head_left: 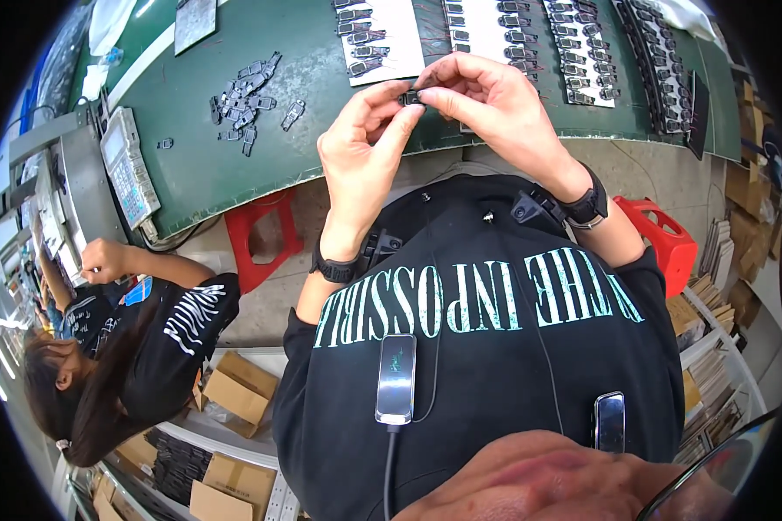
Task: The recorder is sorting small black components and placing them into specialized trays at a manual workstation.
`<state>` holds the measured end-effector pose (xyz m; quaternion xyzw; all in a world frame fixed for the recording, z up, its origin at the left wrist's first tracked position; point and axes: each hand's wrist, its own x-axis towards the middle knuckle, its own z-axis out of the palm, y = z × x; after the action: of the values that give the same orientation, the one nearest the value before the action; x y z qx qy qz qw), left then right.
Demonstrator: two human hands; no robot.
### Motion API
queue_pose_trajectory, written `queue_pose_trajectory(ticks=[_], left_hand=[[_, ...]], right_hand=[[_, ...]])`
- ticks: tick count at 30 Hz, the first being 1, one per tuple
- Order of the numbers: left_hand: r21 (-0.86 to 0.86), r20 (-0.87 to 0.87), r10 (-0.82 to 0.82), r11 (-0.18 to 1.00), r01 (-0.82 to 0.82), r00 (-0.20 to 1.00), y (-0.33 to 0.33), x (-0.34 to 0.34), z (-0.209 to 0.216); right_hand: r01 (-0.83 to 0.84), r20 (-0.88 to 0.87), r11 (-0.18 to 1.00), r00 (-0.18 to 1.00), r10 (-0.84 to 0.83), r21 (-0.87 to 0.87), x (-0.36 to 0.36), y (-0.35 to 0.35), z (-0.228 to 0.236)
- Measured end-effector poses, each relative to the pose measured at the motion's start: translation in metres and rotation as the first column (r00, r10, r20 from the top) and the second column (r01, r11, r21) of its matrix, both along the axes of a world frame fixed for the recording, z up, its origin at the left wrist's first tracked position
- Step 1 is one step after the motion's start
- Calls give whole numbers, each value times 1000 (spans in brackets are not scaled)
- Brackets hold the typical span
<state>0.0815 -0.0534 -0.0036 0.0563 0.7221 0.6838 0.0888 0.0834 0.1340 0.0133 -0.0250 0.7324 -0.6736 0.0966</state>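
Note:
Over the near edge of the green table (235,178), a small black plastic part (410,98) is pinched between my two hands. My left hand (362,143) grips it from the left with thumb and fingertips. From the right, the thumb and forefinger of my right hand (495,108) press on the same part. Its finer details are hidden by the fingers. Behind my hands, similar black parts with thin wires (365,52) lie in a column on a white sheet (398,52).
A loose pile of black parts (243,100) lies left on the table, with a single part (165,143) beyond it. More rows (582,52) stand on the right. A keypad device (126,169) is at the far left. A co-worker (148,347) sits left; red stools (261,239) flank me.

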Motion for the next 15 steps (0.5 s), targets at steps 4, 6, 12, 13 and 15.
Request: queue_pose_trajectory(ticks=[4,6,12,13,15], left_hand=[[-7,-41,35,999,-35,999,0,-2,-11],[-10,-59,50,999,-50,997,-1,-2,-14],[9,-101,66,998,-65,993,-9,-7,-19],[-1,-105,61,998,-61,993,-10,-8,-20],[7,-95,52,999,-51,994,-13,-10,-23]], right_hand=[[5,25,999,1000,-4,-40,-3,-4,-5],[26,13,999,1000,-25,-42,-3,-7,-6],[-3,-108,999,994,7,38,-15,-9,-17],[-54,-31,997,998,52,-54,-18,-8,-17],[-95,44,984,994,103,-152,-23,-7,-19]])
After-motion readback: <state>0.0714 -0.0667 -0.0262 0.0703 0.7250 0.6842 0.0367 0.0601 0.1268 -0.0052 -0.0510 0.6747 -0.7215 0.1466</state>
